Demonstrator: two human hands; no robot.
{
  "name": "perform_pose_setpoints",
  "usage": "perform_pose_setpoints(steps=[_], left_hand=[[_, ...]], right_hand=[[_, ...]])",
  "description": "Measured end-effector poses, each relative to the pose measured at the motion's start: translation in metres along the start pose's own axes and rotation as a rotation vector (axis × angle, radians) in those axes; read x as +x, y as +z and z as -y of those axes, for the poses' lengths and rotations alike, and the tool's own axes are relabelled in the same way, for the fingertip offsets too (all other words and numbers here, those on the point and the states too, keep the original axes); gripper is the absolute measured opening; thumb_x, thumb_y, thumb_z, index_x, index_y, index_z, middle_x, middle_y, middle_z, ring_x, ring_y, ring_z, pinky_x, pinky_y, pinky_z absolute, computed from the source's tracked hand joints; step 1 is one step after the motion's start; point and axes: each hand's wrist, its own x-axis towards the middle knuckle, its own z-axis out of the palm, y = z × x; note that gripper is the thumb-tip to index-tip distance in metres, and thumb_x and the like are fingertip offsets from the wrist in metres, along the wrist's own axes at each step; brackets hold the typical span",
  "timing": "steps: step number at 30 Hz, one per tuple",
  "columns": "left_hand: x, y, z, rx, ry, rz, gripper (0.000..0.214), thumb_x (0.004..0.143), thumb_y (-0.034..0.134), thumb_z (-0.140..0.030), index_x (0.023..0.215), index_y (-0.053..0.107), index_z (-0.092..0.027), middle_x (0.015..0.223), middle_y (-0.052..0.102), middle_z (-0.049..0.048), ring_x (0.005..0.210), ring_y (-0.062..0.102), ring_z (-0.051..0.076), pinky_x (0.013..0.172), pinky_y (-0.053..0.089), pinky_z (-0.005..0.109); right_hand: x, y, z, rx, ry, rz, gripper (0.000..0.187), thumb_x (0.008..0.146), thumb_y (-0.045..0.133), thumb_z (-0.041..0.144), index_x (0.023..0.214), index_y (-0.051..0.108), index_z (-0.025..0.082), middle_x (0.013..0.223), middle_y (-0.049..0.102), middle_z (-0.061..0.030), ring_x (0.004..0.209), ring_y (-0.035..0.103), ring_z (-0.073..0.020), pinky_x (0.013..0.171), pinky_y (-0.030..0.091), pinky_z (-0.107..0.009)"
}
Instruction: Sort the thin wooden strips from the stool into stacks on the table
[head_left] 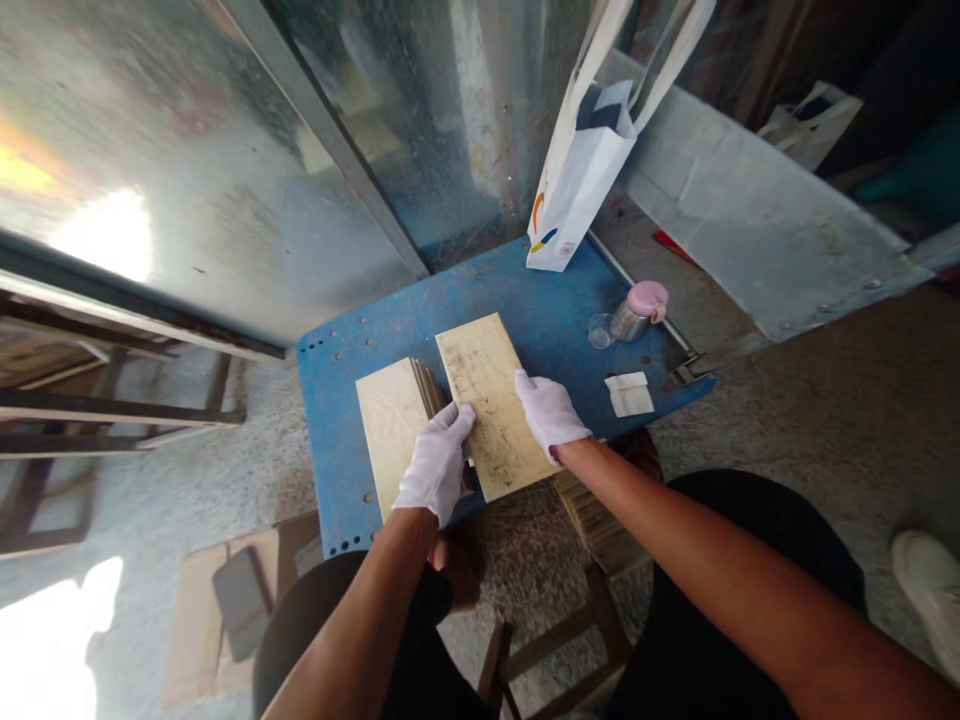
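Both my hands wear white gloves. My left hand [436,462] grips the left edge of a pale, stained rectangular board [491,405] that lies on a blue metal table [375,345]. My right hand [549,412] holds the same board at its right edge, fingers curled over it. To the left of that board lies a stack of similar boards [391,425], topped by a pale sheet, with the edges of darker ones showing beside my left hand.
A white paper bag [577,180] hangs at the table's far edge. A pink-lidded metal cup [639,308], a clear glass [600,330] and folded white paper [628,394] sit at the right. A wooden stool [570,620] stands below. Metal sheet walls rise behind.
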Motion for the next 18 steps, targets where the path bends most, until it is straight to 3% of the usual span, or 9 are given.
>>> perform_pose_setpoints(steps=[5,18], left_hand=[[0.025,-0.011,-0.006,0.170,0.005,0.010,0.046,0.081,0.067,-0.038,0.119,0.067,-0.013,0.110,0.076,0.0104,0.088,0.072,0.020,0.067,0.056,0.027],[0.071,-0.032,0.006,0.425,0.137,-0.150,0.029,0.080,0.067,-0.040,0.097,0.075,-0.018,0.094,0.077,0.0088,0.089,0.070,0.023,0.082,0.055,0.033]], right_hand=[[0.018,0.009,0.007,-0.046,0.073,-0.075,0.047,0.102,0.035,0.041,0.092,0.075,0.018,0.097,0.074,-0.0119,0.084,0.065,-0.0199,0.064,0.035,-0.026],[0.041,0.037,0.002,-0.181,0.027,-0.171,0.045,0.100,0.036,0.041,0.082,0.072,0.021,0.087,0.072,-0.0075,0.080,0.055,-0.0190,0.064,0.028,-0.029]])
